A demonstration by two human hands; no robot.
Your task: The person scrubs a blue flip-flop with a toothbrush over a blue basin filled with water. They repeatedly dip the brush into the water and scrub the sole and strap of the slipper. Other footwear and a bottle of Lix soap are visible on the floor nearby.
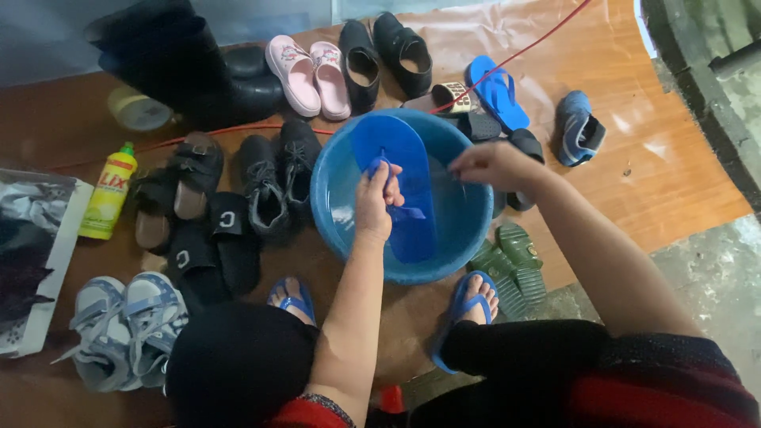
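Centre frame: blue basin point(341, 170), containing one blue flip-flop point(400, 162) held by its strap in the closed left hand point(374, 202). Right hand point(490, 165) at the basin's right rim, fingers pinched; what they grip cannot be told. Left of basin: black sneakers point(273, 178), yellow detergent bottle point(108, 192); upper frame: pink slippers point(309, 75).

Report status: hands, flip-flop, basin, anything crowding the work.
Left hand grips blue flip-flop by its strap, over blue basin. Right hand at the basin's far rim, grip unclear. Shoes ring the basin; green sandals touch it.
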